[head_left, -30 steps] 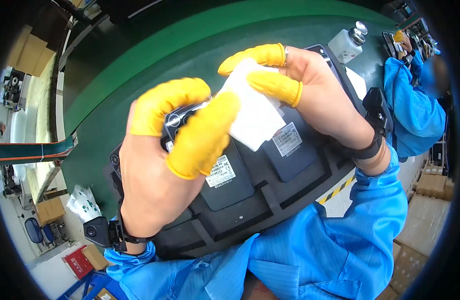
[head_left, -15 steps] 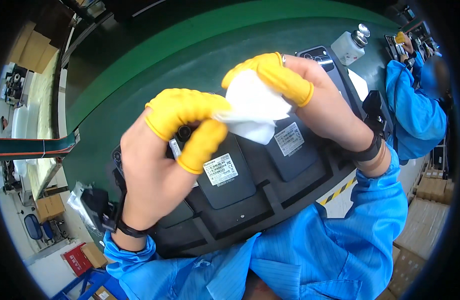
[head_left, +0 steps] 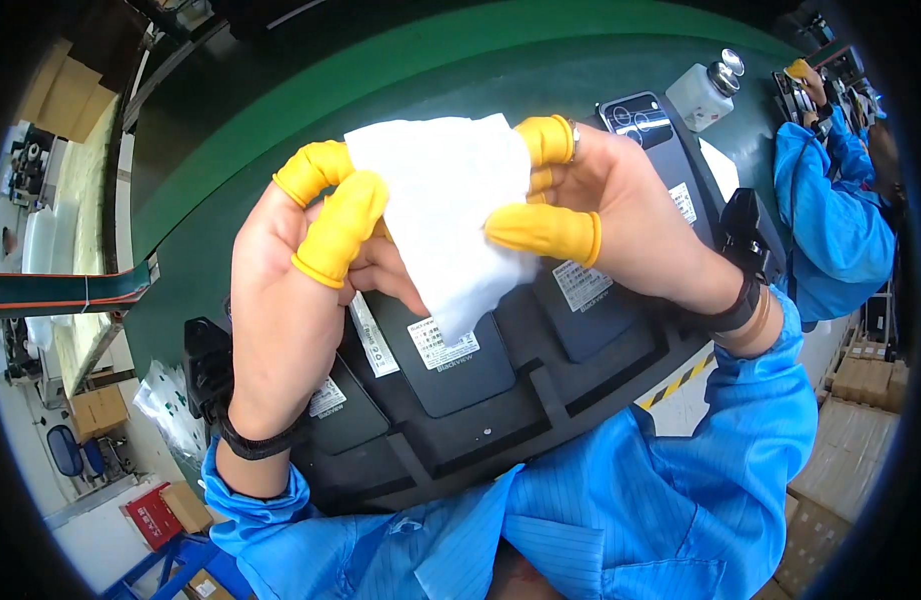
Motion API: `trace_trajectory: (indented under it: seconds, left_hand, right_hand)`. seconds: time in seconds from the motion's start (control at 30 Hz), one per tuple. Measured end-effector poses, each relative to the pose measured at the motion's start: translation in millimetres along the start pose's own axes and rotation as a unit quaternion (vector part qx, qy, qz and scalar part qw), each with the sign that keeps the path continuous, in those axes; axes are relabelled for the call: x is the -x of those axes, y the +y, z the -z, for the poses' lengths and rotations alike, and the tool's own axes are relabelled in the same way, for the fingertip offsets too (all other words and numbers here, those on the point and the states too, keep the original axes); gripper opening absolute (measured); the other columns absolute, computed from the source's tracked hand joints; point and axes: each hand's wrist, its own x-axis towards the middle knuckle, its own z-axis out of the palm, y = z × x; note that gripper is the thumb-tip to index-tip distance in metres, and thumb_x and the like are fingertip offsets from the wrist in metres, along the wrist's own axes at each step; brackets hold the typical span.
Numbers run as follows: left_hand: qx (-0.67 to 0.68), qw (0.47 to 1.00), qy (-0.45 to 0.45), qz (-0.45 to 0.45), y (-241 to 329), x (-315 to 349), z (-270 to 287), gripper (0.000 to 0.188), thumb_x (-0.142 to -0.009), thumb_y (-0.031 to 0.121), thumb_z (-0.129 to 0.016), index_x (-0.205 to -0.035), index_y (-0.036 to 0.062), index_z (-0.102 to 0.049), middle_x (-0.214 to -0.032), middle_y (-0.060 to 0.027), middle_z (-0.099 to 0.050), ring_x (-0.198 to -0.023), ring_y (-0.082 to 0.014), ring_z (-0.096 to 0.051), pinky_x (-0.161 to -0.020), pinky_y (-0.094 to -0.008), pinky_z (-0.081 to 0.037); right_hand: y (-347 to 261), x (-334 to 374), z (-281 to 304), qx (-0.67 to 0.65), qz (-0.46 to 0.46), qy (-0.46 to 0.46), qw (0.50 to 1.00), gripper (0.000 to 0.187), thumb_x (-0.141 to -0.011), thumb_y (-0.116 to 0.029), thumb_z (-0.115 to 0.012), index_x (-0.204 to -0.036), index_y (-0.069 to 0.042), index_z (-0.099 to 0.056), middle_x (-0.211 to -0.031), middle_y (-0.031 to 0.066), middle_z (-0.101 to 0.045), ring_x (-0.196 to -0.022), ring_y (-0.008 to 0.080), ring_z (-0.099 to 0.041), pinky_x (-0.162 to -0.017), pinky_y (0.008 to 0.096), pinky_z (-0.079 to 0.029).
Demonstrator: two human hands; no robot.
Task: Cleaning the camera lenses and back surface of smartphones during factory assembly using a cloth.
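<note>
Two hands raised above black tray (head_left: 461, 440): white wipe (head_left: 446, 215) pinched between left hand (head_left: 291, 290) and right hand (head_left: 601, 225). Risk judged: wipe dropped onto tray if pinch loosened.

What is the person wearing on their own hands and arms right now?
Left hand and right hand are mostly bare, with yellow finger cots on thumbs and some fingers. Each wrist carries a black strap. Both arms are in bright blue sleeves with gathered cuffs.
</note>
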Motion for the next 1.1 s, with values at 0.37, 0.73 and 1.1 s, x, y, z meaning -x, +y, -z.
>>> trace_trajectory:
  seconds: [0.37,0.73,1.1]
  left_hand:
    - [-0.310,0.934,-0.002,-0.180,-2.6,7.5,-11.0,0.020,-0.092,0.016,-0.060,-0.102,-0.0012,-0.058,-0.104,-0.0084,-0.058,-0.085,-0.0124,-0.058,-0.079,-0.0238,-0.045]
    - [-0.459,0.871,0.024,-0.173,-2.2,11.4,-16.2,0.027,-0.082,0.012,-0.071,-0.102,0.0001,-0.058,-0.096,-0.0069,-0.060,-0.089,-0.0158,-0.059,-0.087,-0.0276,-0.047]
    - [-0.469,0.862,-0.012,-0.189,-3.5,9.2,-14.9,0.025,-0.083,0.008,-0.069,-0.104,-0.0002,-0.059,-0.097,-0.0068,-0.062,-0.091,-0.0162,-0.061,-0.088,-0.0273,-0.047]
  right_hand:
    - [2.6,11.1,-6.3,0.021,0.080,-0.013,0.996,0.040,-0.089,-0.002,-0.060,-0.126,0.000,-0.046,-0.117,0.0093,-0.058,-0.109,0.0165,-0.057,-0.087,0.0278,-0.048]
    - [-4.7,14.6,-4.8,0.306,0.172,-0.031,0.936,0.031,-0.089,-0.006,-0.062,-0.117,0.004,-0.055,-0.094,0.0118,-0.066,-0.083,0.0195,-0.067,-0.074,0.0269,-0.050]
    - [3.7,12.9,-5.0,0.315,0.185,0.015,0.931,0.024,-0.085,-0.001,-0.067,-0.106,0.004,-0.058,-0.090,0.0081,-0.065,-0.075,0.0164,-0.067,-0.067,0.0248,-0.052]
